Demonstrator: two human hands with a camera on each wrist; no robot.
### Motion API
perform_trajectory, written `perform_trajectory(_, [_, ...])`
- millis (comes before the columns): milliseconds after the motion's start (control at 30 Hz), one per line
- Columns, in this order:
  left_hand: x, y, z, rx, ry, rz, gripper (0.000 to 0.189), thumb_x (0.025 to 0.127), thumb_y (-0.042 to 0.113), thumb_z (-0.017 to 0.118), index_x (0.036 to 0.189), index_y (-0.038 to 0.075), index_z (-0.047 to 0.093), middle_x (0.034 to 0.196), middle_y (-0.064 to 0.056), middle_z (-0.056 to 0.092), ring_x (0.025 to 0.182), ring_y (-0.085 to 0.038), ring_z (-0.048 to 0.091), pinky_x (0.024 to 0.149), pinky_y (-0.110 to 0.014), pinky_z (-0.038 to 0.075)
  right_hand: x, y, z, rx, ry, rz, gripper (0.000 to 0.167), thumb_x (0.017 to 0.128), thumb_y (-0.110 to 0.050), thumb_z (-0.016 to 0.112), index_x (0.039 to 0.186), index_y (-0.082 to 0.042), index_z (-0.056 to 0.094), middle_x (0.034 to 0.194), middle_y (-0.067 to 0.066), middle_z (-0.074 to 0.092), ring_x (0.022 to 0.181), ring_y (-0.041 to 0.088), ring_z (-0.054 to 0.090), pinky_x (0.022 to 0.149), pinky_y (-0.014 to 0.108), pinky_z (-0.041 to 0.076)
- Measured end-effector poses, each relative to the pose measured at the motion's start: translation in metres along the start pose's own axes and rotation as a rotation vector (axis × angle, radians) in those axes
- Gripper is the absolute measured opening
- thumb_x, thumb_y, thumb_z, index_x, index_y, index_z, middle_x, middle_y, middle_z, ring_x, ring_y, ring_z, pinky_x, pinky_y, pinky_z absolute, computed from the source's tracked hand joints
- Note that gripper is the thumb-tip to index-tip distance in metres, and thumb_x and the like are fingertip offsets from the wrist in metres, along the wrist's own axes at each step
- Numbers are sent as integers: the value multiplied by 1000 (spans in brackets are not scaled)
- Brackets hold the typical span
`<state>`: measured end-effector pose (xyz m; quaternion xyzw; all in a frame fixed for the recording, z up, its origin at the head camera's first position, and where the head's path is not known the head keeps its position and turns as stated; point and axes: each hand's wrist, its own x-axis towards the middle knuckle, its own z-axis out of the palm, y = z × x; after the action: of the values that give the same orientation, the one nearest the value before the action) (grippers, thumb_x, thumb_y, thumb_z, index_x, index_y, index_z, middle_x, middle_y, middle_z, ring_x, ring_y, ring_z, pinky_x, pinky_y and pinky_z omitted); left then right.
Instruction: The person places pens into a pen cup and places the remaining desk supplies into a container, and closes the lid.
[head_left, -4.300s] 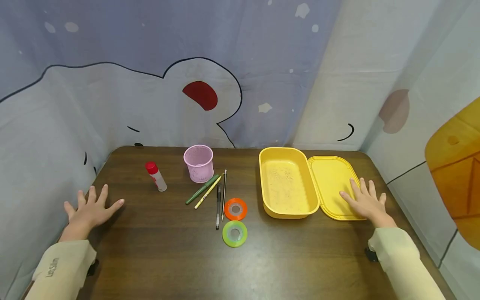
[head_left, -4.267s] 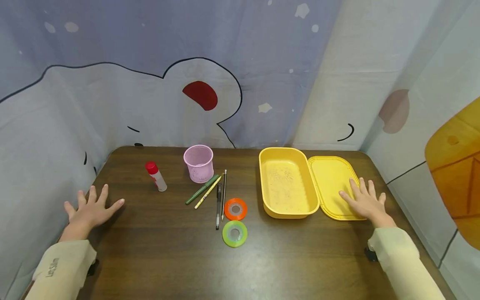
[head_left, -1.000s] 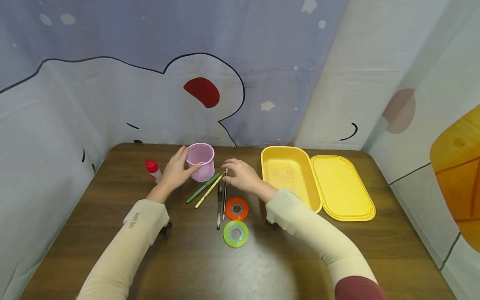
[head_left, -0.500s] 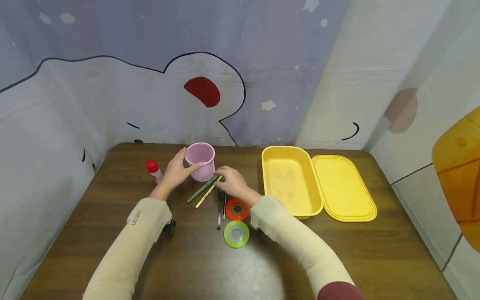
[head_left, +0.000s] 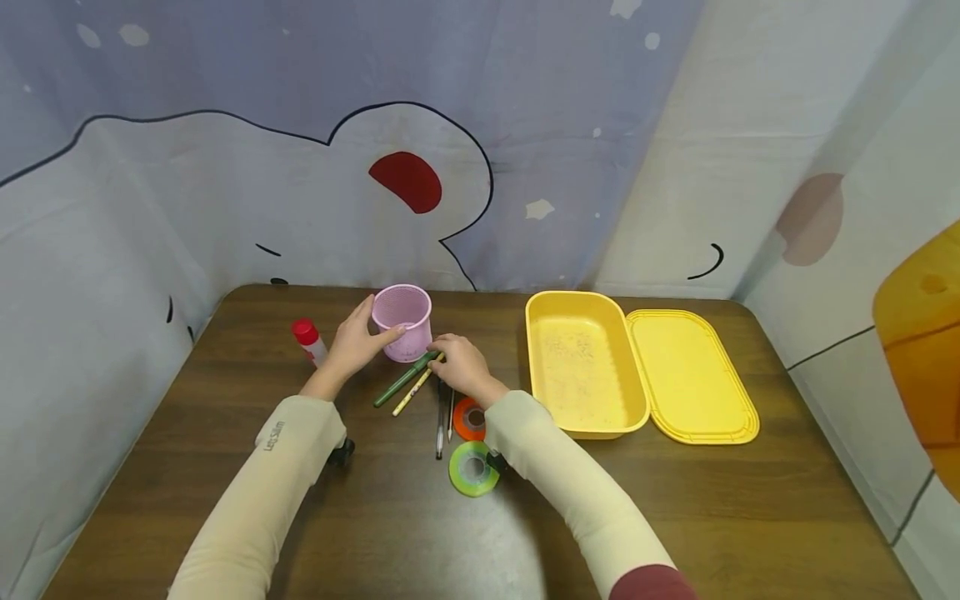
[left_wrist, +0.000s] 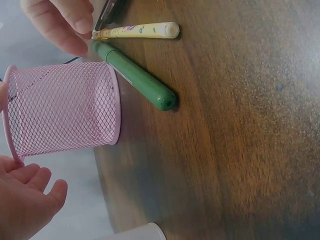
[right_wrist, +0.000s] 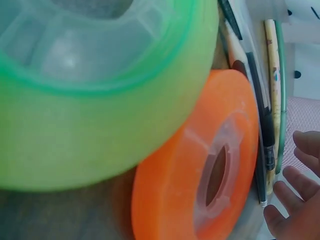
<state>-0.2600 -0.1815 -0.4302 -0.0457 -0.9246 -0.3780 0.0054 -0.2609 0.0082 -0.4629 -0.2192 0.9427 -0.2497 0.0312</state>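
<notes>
My left hand (head_left: 349, 343) holds the pink mesh pen cup (head_left: 416, 340), thumb on the near side and fingers along its left rim. In the left wrist view, part of this hand (left_wrist: 30, 200) lies at the rim. My right hand (head_left: 461, 365) is over the far ends of the pens, fingers loosely bent. Its fingertips are right at the ends of a green marker (head_left: 399, 385) and a yellow patterned pencil (head_left: 412, 394). A black pen (head_left: 439, 429) and a dark pencil (head_left: 451, 417) lie partly hidden under that hand.
An orange tape roll (head_left: 462, 419) and a green tape roll (head_left: 459, 477) lie under the right wrist. A red-capped glue stick (head_left: 307, 333) stands left of the left hand. On the right are a yellow box (head_left: 643, 408) and its yellow lid (head_left: 693, 379).
Both hands have come in from the table's sides, the left to the pen cup. Over the last second the right hand has moved left to the green marker and yellow pencil.
</notes>
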Motion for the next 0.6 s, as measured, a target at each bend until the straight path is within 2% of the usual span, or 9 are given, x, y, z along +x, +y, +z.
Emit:
perform_trajectory(367, [0,0,0,1,-11,5,86,81,38,59,138,-8,14,144,-25,17,132,-38,18,106,-51,20,8,7,7,-160,6,-41,26,82,-23,58,107,-18,65,118,-1,59,108,21,53,86,39,44])
perform_trajectory(600, [0,1,-1,0,-9,9,86,81,37,60,138,-8,14,143,-25,18,132,-39,19,106,-51,21,9,8,8,-218,8,-57,25,82,-24,59,105,-21,66,105,2,62,95,23,55,76,39,46])
